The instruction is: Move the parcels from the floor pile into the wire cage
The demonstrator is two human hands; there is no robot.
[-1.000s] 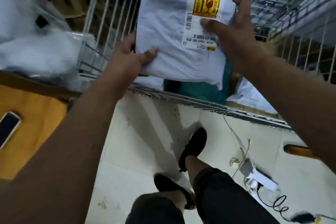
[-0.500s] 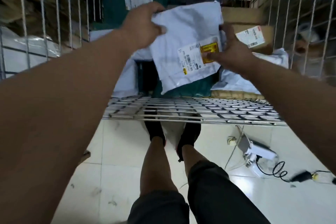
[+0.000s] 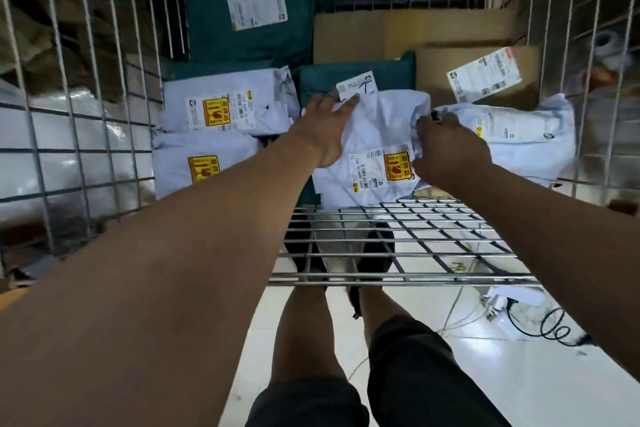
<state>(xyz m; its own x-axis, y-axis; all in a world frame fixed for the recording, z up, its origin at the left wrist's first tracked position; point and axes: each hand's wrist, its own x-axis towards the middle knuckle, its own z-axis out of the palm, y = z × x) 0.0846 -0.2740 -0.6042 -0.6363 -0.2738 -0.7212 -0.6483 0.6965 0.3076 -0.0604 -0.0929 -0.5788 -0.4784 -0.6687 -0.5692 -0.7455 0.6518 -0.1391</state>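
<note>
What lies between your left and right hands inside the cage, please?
In the head view, the white parcel with the yellow sticker fills that gap; the left hand rests on it and the right hand grips its right edge.

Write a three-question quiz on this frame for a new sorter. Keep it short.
1. True or false: the white parcel that the right hand grips lies on the floor outside the wire cage.
2. How does the left hand meet that parcel? A) fingers straight, resting on top B) clenched in a fist C) not touching it
3. Fill in: the bagged parcel just beyond it is dark ____.
Key: 1 false, it lies inside the cage; 2 A; 3 green.
</note>
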